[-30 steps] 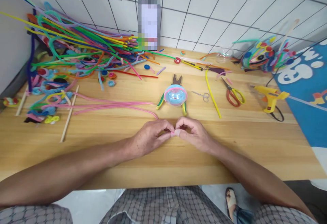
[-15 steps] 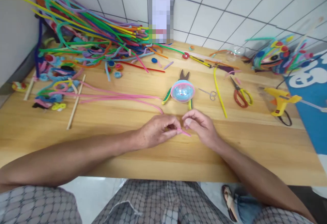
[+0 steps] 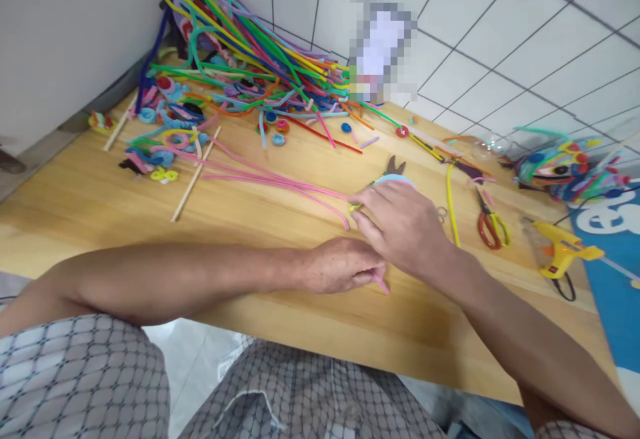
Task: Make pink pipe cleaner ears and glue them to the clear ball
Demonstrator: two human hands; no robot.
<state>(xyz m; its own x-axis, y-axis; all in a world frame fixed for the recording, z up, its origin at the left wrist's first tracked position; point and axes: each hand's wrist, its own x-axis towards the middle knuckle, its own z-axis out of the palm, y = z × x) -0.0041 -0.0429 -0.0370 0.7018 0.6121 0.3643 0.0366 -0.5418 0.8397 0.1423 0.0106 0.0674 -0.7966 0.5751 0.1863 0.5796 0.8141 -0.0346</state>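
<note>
My left hand (image 3: 343, 267) is closed low over the table, pinching a short pink pipe cleaner (image 3: 381, 283) whose end sticks out past the fingertips. Above it, my right hand (image 3: 400, 222) reaches left with thumb and forefinger apart. Its fingertips are beside a yellow plier handle (image 3: 355, 207) and the ends of several long pink pipe cleaners (image 3: 280, 183); no grip on either shows. Behind this hand, only the jaws of the pliers (image 3: 397, 165) and the rim of a light blue dome (image 3: 400, 179) show.
A heap of coloured pipe cleaners (image 3: 260, 52) fills the back left. Wooden sticks (image 3: 193, 182) lie at left. To the right are a yellow pipe cleaner (image 3: 453, 205), red-and-yellow scissors (image 3: 493, 225), a yellow glue gun (image 3: 563, 249) and a colourful fish-like figure (image 3: 555, 169).
My right hand has moved up and over the left one, now covering most of the dome and pliers. The left hand keeps its pink piece. The view has shifted and tilted.
</note>
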